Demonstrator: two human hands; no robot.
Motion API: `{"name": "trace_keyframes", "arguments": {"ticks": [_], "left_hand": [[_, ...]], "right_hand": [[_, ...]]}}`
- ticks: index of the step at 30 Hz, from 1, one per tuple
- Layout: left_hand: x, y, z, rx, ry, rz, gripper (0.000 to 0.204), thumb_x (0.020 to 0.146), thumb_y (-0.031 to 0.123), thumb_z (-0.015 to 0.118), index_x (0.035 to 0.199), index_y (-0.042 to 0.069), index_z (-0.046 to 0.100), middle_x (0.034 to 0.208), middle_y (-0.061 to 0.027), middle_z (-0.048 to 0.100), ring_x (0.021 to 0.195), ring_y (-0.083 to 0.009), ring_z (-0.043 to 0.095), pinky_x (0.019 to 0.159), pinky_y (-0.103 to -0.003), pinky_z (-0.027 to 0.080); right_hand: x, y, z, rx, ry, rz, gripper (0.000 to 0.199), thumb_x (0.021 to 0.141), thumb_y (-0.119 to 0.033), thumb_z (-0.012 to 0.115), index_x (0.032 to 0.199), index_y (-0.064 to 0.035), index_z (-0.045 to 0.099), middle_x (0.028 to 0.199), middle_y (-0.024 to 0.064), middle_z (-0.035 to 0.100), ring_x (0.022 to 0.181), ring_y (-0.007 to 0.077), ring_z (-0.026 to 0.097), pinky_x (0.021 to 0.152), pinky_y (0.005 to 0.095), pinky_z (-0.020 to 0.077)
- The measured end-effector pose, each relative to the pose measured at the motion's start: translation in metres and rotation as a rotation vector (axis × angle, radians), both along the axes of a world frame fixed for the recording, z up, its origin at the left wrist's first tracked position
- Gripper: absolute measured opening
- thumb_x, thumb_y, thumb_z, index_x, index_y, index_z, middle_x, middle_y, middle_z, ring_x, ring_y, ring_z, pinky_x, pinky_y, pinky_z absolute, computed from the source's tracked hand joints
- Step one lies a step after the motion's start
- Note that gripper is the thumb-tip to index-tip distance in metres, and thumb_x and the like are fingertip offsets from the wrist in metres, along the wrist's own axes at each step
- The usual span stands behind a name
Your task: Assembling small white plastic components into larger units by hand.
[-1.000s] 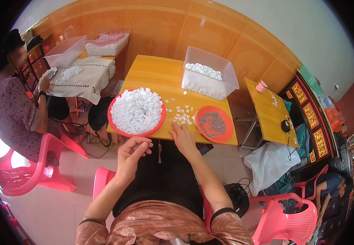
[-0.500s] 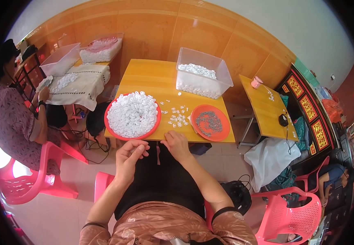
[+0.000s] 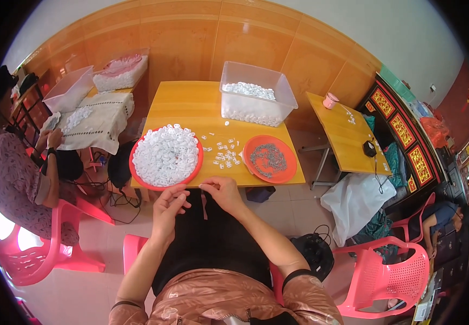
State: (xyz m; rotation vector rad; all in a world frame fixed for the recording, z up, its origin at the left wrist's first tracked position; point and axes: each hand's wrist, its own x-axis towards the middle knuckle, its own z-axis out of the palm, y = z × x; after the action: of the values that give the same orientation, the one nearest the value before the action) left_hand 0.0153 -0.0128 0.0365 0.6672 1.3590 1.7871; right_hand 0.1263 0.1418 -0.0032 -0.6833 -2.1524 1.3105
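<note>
Two red trays: white pieces (image 3: 165, 155) | grey bits (image 3: 269, 159) | hands left (image 3: 168, 208), right (image 3: 222, 193) pinching, contents unclear

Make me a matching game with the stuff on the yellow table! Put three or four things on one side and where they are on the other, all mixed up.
Things:
1. Red tray of white pieces
2. Orange plate of grey metal bits
3. Clear plastic tub
4. Loose white pieces

Places:
A. At the back of the table
B. Between the tray and the plate
C. Front left corner
D. Front right corner

Pairs: 1-C, 2-D, 3-A, 4-B
</note>
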Motion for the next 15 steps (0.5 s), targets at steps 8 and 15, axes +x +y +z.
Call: {"name": "trace_keyframes", "arguments": {"ticks": [8,15], "left_hand": [[-0.003,0.001,-0.014,-0.001,0.091,-0.08,0.018,0.088,0.013,0.058,0.103,0.004,0.065,0.084,-0.0005,0.063,0.073,-0.0059,0.056,0.062,-0.017,0.042],[-0.005,-0.002,-0.01,-0.016,-0.139,-0.14,0.017,0.089,0.013,0.058,0.099,0.002,0.064,0.085,-0.0014,0.063,0.069,-0.0067,0.056,0.062,-0.018,0.042]], "right_hand": [[0.003,-0.035,0.037,-0.48,0.217,0.199,0.019,0.083,-0.005,0.065,0.1,-0.0003,0.06,0.079,0.0032,0.066,0.059,0.0044,0.055,0.052,0.0178,0.0442],[0.021,-0.01,0.061,-0.431,0.032,0.194,0.013,0.086,-0.013,0.059,0.092,-0.0015,0.063,0.075,0.0024,0.065,0.055,0.0048,0.052,0.051,0.0191,0.0432]]}}
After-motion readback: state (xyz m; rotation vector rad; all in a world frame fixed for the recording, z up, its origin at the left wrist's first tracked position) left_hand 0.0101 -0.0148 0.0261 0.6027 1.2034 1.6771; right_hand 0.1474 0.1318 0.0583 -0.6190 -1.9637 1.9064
